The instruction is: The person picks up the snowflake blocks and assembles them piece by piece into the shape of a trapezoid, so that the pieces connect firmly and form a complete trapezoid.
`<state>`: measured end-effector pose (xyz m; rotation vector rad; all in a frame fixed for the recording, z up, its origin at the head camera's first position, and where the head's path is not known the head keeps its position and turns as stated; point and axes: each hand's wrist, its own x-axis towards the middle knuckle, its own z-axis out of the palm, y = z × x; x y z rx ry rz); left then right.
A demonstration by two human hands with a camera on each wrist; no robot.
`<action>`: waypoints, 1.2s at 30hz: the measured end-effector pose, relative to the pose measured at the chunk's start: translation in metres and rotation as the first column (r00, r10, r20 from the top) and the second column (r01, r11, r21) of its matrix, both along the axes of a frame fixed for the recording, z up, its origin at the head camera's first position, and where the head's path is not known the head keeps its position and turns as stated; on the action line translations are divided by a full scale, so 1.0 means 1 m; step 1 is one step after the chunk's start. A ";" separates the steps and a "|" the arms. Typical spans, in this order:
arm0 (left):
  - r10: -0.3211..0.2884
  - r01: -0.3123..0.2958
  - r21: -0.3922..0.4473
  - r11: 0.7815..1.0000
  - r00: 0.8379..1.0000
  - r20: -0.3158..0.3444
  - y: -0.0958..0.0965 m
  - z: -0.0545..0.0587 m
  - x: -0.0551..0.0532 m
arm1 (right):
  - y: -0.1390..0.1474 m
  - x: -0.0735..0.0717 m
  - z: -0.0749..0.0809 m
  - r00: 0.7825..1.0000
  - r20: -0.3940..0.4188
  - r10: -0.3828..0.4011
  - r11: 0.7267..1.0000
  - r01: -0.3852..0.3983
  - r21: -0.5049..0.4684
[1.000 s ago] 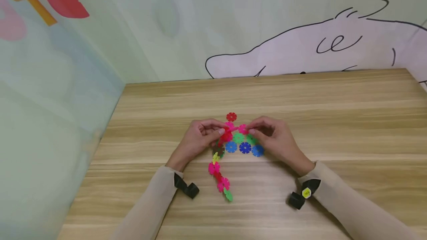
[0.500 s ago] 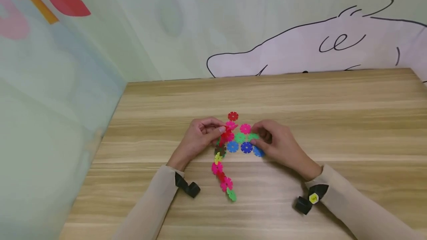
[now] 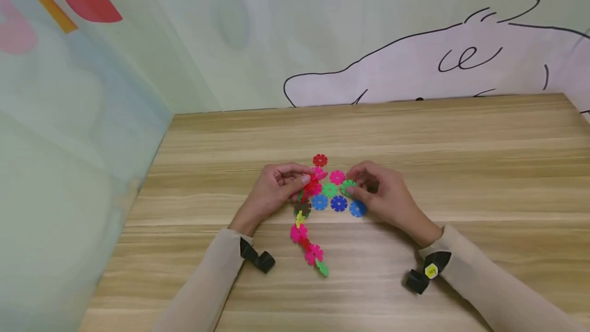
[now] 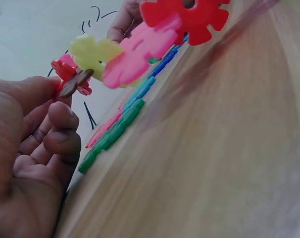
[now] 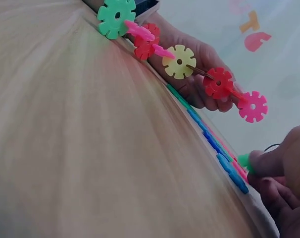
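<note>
My left hand (image 3: 283, 186) pinches a chain of slotted plastic snowflake discs near its upper end, at a red disc (image 5: 218, 83). From there the chain runs through a brown disc (image 4: 76, 83), a yellow disc (image 5: 179, 62) and more pink and red ones. A green disc (image 5: 117, 17) ends it on the side toward me. In the right wrist view, a pink disc (image 5: 252, 106) forms the other end. My right hand (image 3: 382, 191) pinches a loose green disc (image 3: 348, 187) between thumb and fingers, over the right side of the loose discs.
Several loose discs lie flat on the wooden table (image 3: 230, 142): a red disc (image 3: 320, 160) farthest back, a pink disc (image 3: 337, 177), a light green disc (image 3: 329, 190), and a row of blue discs (image 3: 338, 203). A wall with cartoon drawings (image 3: 392, 65) stands behind the table.
My right hand has left the upper end of the chain, shifted slightly right, and taken hold of the green disc. The left hand keeps its grip on the chain, whose lower end has swung slightly right.
</note>
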<state>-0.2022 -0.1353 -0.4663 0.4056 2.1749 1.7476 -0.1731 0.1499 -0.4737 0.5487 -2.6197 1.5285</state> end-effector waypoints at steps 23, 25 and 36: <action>-0.056 0.055 0.018 0.998 0.998 0.022 0.003 -0.001 -0.001 | -0.016 -0.005 0.006 0.987 0.151 0.048 0.919 0.015 -0.394; -0.058 0.058 0.015 0.998 0.998 0.019 0.003 -0.001 -0.001 | -0.018 -0.006 0.005 0.988 0.147 0.057 0.910 0.010 -0.415; -0.053 0.053 -0.010 0.999 0.999 0.007 0.004 -0.001 -0.002 | -0.021 -0.006 0.006 0.987 0.148 0.054 0.906 0.014 -0.424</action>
